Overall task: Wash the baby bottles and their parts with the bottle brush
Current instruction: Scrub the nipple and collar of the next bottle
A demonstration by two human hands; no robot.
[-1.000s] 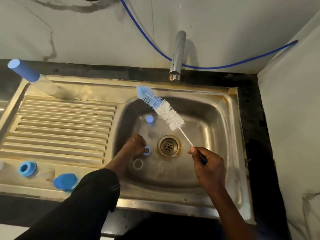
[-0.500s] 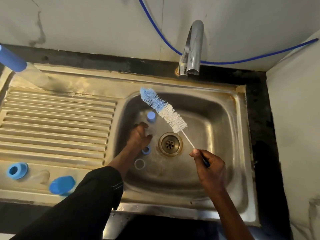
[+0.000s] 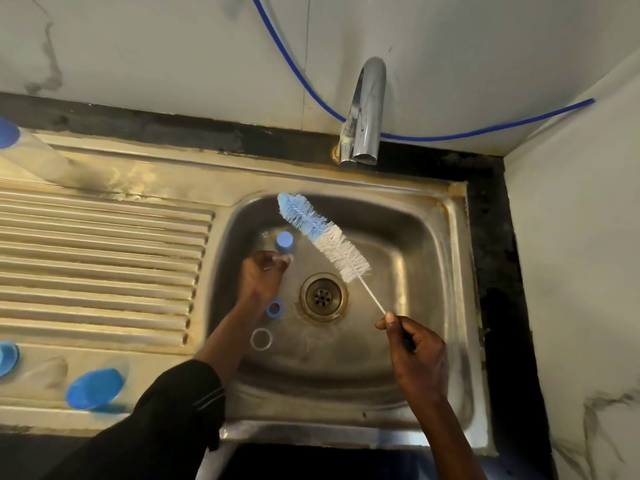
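Observation:
In the steel sink basin (image 3: 433, 271), my left hand (image 3: 263, 277) curls its fingers on the lower part of a small clear bottle with a blue end (image 3: 284, 241); that grip is blurred. My right hand (image 3: 415, 355) pinches the thin wire handle of the bottle brush. Its blue and white bristle head (image 3: 322, 237) is held up over the basin, pointing to the back left, apart from the bottle. A blue ring (image 3: 274, 308) and a clear ring (image 3: 261, 339) lie on the basin floor beside my left wrist.
The drain (image 3: 322, 296) is at the basin's centre, with the tap (image 3: 365, 112) behind and no water running. On the ribbed drainboard (image 3: 104, 258) sit a blue cap (image 3: 93, 393), a blue collar (image 3: 5, 353) and a tall clear bottle (image 3: 38, 161). A wall closes the right side.
My left hand left the blue ring and moved up the basin to the small bottle, closing on it. The brush stays raised in my right hand. The view shifted downward.

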